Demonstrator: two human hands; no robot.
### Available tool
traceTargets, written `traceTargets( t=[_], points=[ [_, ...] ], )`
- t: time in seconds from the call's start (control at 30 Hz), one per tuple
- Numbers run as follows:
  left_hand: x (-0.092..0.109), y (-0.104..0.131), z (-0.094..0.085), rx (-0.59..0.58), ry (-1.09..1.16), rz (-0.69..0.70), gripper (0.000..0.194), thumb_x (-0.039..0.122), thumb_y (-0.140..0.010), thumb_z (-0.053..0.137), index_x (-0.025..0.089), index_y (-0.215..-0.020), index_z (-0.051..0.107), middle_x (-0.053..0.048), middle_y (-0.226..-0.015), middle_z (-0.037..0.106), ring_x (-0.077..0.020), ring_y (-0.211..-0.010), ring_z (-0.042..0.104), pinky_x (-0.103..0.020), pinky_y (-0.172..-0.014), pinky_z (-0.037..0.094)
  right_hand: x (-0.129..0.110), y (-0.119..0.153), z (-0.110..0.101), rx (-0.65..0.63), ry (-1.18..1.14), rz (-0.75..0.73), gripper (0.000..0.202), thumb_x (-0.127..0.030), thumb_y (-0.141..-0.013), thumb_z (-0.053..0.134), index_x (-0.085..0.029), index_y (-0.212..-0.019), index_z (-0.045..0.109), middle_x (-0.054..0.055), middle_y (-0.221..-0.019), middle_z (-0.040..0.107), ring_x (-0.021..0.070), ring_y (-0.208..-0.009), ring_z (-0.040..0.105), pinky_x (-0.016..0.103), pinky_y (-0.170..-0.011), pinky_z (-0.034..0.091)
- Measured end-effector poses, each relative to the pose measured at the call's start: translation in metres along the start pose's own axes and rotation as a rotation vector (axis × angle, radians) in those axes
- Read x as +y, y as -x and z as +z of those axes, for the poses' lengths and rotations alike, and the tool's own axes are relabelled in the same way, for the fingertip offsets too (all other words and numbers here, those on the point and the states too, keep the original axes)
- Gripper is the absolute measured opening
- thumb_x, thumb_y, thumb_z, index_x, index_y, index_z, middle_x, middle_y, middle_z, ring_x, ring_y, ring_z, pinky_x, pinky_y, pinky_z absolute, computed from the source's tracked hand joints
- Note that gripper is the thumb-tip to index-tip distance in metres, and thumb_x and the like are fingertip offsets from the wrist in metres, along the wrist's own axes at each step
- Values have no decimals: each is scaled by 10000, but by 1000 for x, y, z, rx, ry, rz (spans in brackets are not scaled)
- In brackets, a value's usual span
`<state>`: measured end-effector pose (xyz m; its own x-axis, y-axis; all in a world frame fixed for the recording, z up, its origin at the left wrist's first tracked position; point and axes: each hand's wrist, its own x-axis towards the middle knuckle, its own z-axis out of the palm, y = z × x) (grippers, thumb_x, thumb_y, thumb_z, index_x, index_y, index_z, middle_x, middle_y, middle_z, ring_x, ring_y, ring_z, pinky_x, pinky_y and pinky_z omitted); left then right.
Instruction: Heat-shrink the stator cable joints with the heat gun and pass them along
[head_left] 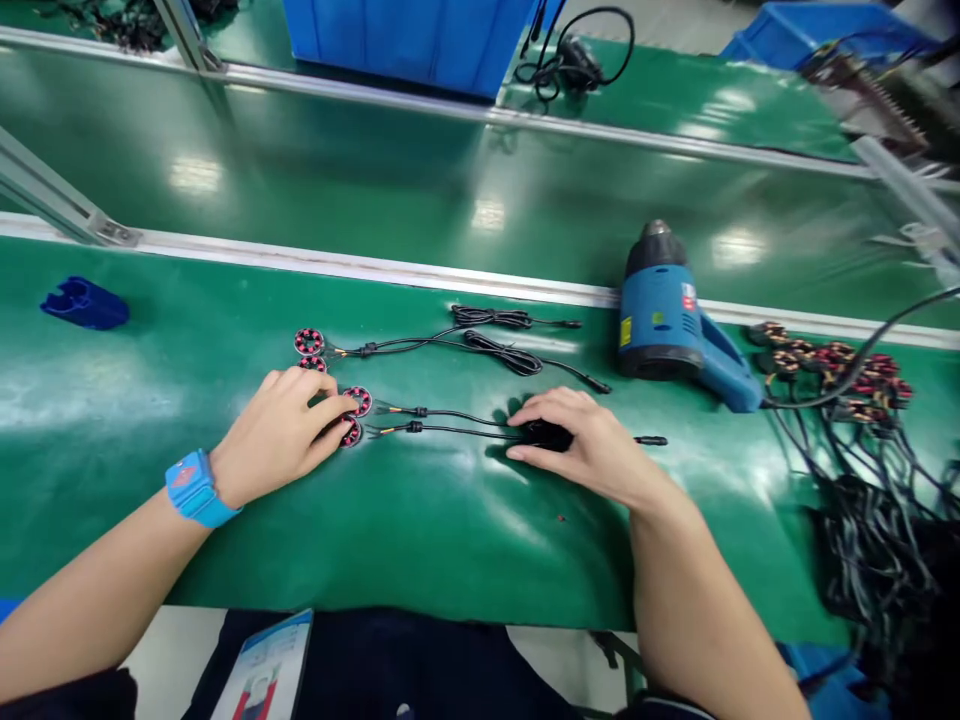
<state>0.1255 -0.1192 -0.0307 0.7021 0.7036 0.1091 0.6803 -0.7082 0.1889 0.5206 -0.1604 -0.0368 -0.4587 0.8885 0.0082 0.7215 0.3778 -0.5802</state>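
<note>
My left hand (281, 435) is closed with its fingertips on two small ring-shaped motor stators, the upper ring (360, 401) and the lower ring (351, 432), both with red and black windings. Thin wires lead from them into black cables (465, 430) running to the right. My right hand (585, 440) grips the coiled part of these cables, mostly covered by the fingers; one plug end (651, 441) sticks out beyond it. Just above lie two more stators, one ring (308, 342) in full view and one (313, 364) partly behind my left fingers, with their bundled cables (502, 352).
A blue heat gun (660, 310) lies at the right, its cord trailing off. Beyond it are a pile of stators (840, 370) and tangled cables (870, 540). A dark blue plastic piece (86, 303) lies at left. A white rail (412, 275) crosses behind; a blue bin (405, 45) stands farther back.
</note>
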Motion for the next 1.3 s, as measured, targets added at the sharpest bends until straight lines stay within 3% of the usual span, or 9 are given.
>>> traceTargets(
  t=[0.17, 0.3, 0.37, 0.47, 0.67, 0.83, 1.07, 1.2, 1.3],
  points=[
    [8, 12, -15, -98, 68, 93, 232, 372, -989, 509, 222, -1049, 676, -86, -1049, 623, -235, -914, 574, -384, -767, 430, -14, 3, -7, -179, -163, -4, 217, -483, -936, 709, -274, -997, 713, 17, -927, 702, 225, -878, 657, 364, -788, 520],
    [-7, 13, -17, 27, 66, -28, 255, 416, -987, 535, 242, -1147, 629, -90, -1105, 610, -271, -1035, 590, -425, -855, 464, -12, -3, -3, 256, -23, 69, 211, -412, -956, 684, -286, -1125, 689, 35, -1104, 709, 267, -1041, 660, 417, -940, 521],
    [-19, 11, -13, 101, 18, -144, 271, 413, -987, 534, 252, -1190, 613, -100, -1161, 592, -288, -1093, 579, -462, -919, 477, -5, -12, 3, 382, 124, 94, 323, -404, -966, 658, -274, -1260, 629, 63, -1239, 673, 308, -1158, 620, 480, -1024, 481],
    [-34, 7, -6, 83, 13, -207, 266, 403, -999, 502, 255, -1192, 611, -99, -1215, 571, -279, -1111, 577, -484, -975, 497, 8, -24, 10, 285, 260, 93, 425, -385, -985, 599, -251, -1383, 539, 88, -1319, 631, 334, -1215, 584, 523, -1038, 462],
    [-38, 4, 2, 69, 64, -195, 242, 403, -989, 529, 196, -1092, 603, -119, -1200, 569, -279, -1156, 579, -463, -1015, 518, 17, -24, 15, 290, 355, 98, 321, -295, -971, 551, -217, -1276, 612, 80, -974, 640, 278, -959, 622, 431, -899, 529],
    [-33, 7, 3, 137, 80, -123, 140, 333, -975, 575, 193, -980, 569, -79, -1155, 644, -225, -1072, 650, -372, -937, 559, 18, -18, 18, 335, 363, 94, 275, -247, -880, 562, -204, -1146, 615, 106, -1120, 641, 304, -1036, 619, 435, -906, 524],
    [-24, 9, -2, 154, -20, -121, 168, 308, -977, 566, 168, -1069, 547, -89, -1093, 681, -234, -999, 677, -353, -876, 565, 15, -20, 17, 445, 383, 89, 210, -181, -865, 537, -227, -1065, 583, 105, -1042, 682, 322, -953, 626, 456, -851, 515],
    [-35, 7, -3, 143, 127, -180, 335, 429, -1004, 526, 168, -1208, 576, -81, -1086, 676, -227, -984, 669, -360, -885, 566, 14, -19, 16, 323, 360, 94, 229, -220, -882, 532, -216, -1108, 575, 111, -1037, 666, 318, -927, 621, 458, -835, 505],
    [-50, 0, 0, 110, 37, -159, 345, 328, -1055, 385, 205, -1290, 606, -97, -1158, 623, -237, -1062, 623, -403, -924, 546, 15, -19, 15, 268, 339, 92, 263, -356, -938, 557, -208, -1155, 571, 106, -1075, 661, 324, -964, 625, 480, -857, 500]
  ],
)
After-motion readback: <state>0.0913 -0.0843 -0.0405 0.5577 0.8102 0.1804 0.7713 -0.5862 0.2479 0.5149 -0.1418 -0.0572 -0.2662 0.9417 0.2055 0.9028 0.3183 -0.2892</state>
